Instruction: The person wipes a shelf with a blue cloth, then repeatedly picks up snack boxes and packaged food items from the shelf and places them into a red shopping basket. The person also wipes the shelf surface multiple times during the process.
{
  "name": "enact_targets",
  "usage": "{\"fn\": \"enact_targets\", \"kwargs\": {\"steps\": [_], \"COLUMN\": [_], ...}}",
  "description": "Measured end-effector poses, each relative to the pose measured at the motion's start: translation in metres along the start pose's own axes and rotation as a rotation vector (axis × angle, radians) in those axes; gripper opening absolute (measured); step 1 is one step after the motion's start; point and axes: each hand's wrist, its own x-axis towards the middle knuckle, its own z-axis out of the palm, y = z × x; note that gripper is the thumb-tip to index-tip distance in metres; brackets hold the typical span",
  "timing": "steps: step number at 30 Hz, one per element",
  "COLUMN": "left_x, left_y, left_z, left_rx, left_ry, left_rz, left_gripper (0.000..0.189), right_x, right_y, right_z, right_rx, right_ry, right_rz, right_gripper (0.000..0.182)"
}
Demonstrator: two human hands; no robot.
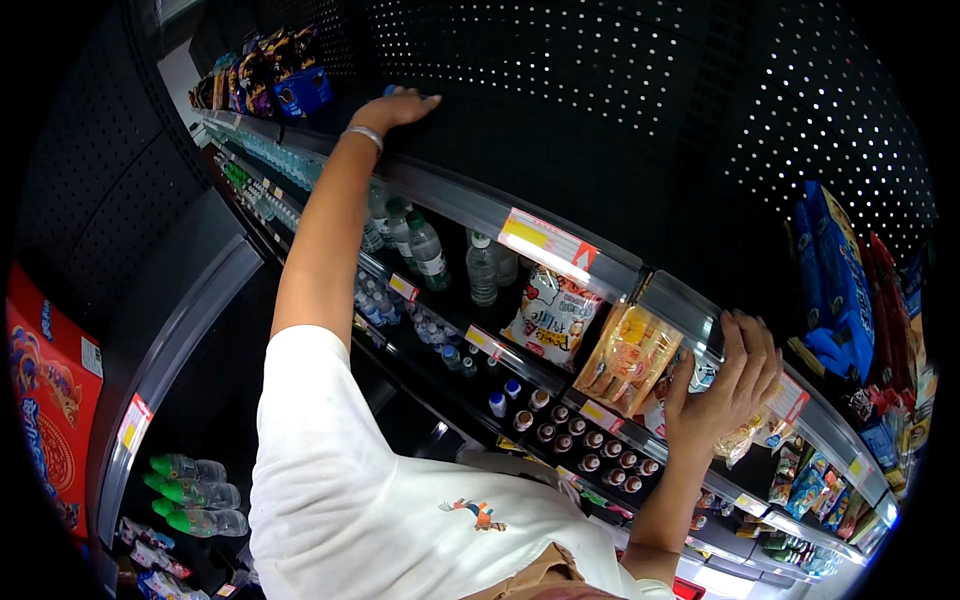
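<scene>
My left arm reaches far over the dark top shelf (600, 180), a metal bracelet (365, 137) on its wrist. Under the fingers of my left hand (397, 110) shows a small blue thing (390, 89), mostly hidden; its kind is unclear. Nearer to me, my right hand (724, 382) lies over the front edge of the same shelf, fingers on top and thumb lower in front. It holds the clear price rail (679, 307). A blue snack box (303, 92) stands left of my left hand, beside several snack packs (259, 71).
Below the top shelf stand green-capped bottles (427, 251), a white snack bag (555, 311) and a yellow bread pack (630, 356). Brown-capped bottles (592, 450) fill a lower tier. Blue packs (836, 285) stand at the right. A red carton (56, 405) is at the far left.
</scene>
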Motion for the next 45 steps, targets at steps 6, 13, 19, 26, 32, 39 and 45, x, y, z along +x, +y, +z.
{"fn": "enact_targets", "kwargs": {"steps": [6,13,19,26,32,39,45], "left_x": [-0.016,-0.090,-0.113,-0.125,-0.149,-0.100,-0.156], "left_y": [0.111,0.223,0.292,0.366,0.430,0.459,0.424], "left_z": [-0.015,-0.051,-0.048,-0.032,-0.051,-0.027,-0.036], "left_rx": [-0.033,-0.136,-0.171,-0.233,-0.206,-0.155,-0.283], "left_ry": [-0.010,-0.125,-0.063,0.039,-0.049,0.128,-0.036], "left_rz": [0.208,0.449,0.739,0.850,1.037,1.161,1.252], "left_gripper": [0.087,0.087,0.092,0.092,0.076,0.067,0.067], "right_x": [0.004,0.003,0.001,-0.002,-0.005,-0.003,-0.006], "right_y": [-0.002,0.004,0.009,0.013,0.023,0.017,0.021], "right_z": [-0.008,-0.011,-0.014,-0.012,-0.011,-0.012,-0.011], "right_rx": [0.066,0.176,0.239,0.311,0.318,0.357,0.336], "right_ry": [-0.022,-0.018,-0.033,-0.001,-0.001,-0.018,-0.013], "right_rz": [0.010,0.036,0.041,0.034,0.026,0.004,0.000], "right_gripper": [0.037,0.040,0.046,0.049,0.050,0.051,0.053]}}
